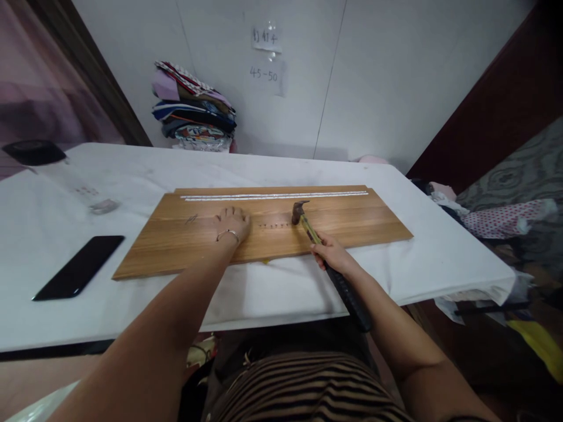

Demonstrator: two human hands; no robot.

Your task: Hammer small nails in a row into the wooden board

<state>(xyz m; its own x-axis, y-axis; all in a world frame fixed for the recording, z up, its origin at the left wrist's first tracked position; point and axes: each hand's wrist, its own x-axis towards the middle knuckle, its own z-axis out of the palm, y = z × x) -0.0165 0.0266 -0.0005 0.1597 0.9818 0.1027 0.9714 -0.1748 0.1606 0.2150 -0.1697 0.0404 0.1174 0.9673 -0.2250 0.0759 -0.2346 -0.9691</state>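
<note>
A wooden board (352, 225) lies flat on the white-covered table, with a short row of nails (273, 225) standing in its middle. My right hand (329, 252) is wrapped round the handle of a claw hammer (312, 230). The hammer's head is at the right end of the nail row; whether it touches a nail I cannot tell. Left of the row, my left hand (233, 223) rests palm down on the board, fingers spread, with a bracelet at the wrist. Several loose nails (191, 219) lie on the board further left.
Two white strips (277, 196) run along the board's far edge. A black phone (81, 266) lies on the table (145, 167) to the left, near a clear plastic container (79, 184). Folded clothes (193, 111) are stacked by the wall, where handwritten papers (267, 73) hang.
</note>
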